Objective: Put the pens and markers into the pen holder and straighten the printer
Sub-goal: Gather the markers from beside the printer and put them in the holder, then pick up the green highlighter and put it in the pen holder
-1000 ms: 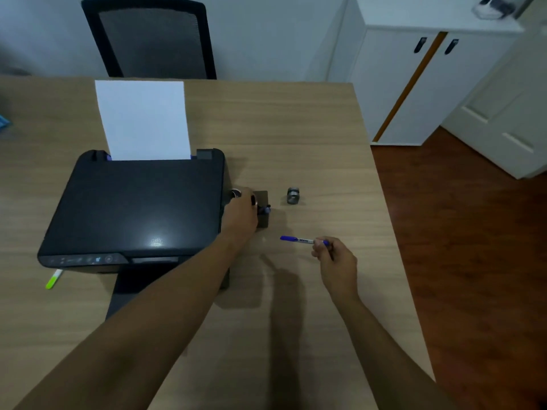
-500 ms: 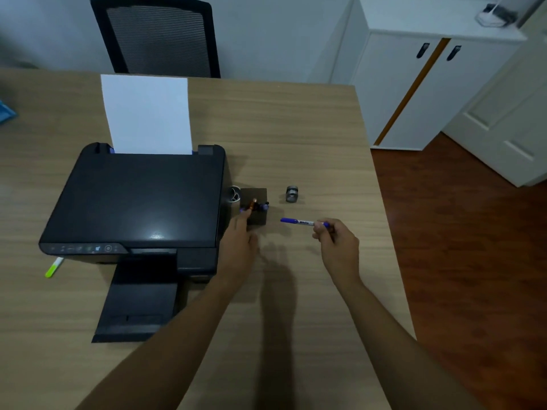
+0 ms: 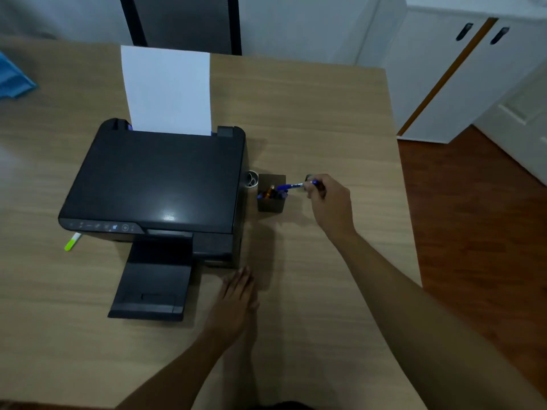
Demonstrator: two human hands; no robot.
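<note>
A black printer (image 3: pixel 154 176) with white paper (image 3: pixel 167 90) upright in its rear feed sits at the middle of the wooden desk (image 3: pixel 325 113), turned a little askew. Just right of it stands a dark square pen holder (image 3: pixel 270 204) with several pens in it. My right hand (image 3: pixel 328 202) grips a blue pen (image 3: pixel 288 186), whose tip is over the holder's mouth. My left hand (image 3: pixel 238 300) lies flat and empty on the desk near the printer's front right corner. A green highlighter (image 3: pixel 72 241) pokes out from under the printer's front left edge.
A small white round object (image 3: pixel 252 179) sits between printer and holder. The printer's output tray (image 3: pixel 151 279) is extended toward me. A blue tray (image 3: pixel 13 78) is at the far left, a black chair (image 3: pixel 183 22) behind the desk, and white cabinets (image 3: pixel 461 75) to the right.
My right hand carried the blue pen left and forward to the holder. My left hand let go at the holder and drew back toward me, flat on the desk.
</note>
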